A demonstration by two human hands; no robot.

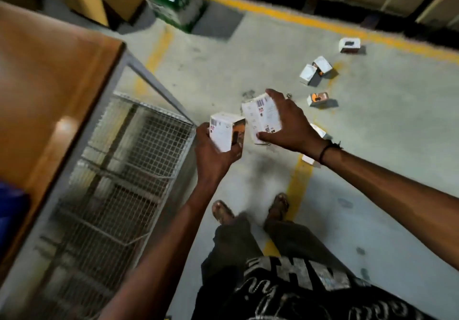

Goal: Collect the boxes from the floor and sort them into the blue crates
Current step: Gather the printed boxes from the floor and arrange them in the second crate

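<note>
Left hand [213,151]: fingers clasped round a small white box [224,133]. Right hand [290,123]: fingers gripped a second white box [260,118], touching the first, both held above the floor [248,46]. Beyond the right hand, loose boxes [315,70] lay scattered on the floor. Left of the hands stood the wooden counter [49,84]; a blue edge [10,208] showed on it.

two white barcoded boxes [260,121] are held up, side by side, one per hand. more white boxes [315,70] lie scattered on the floor [397,133].
</note>
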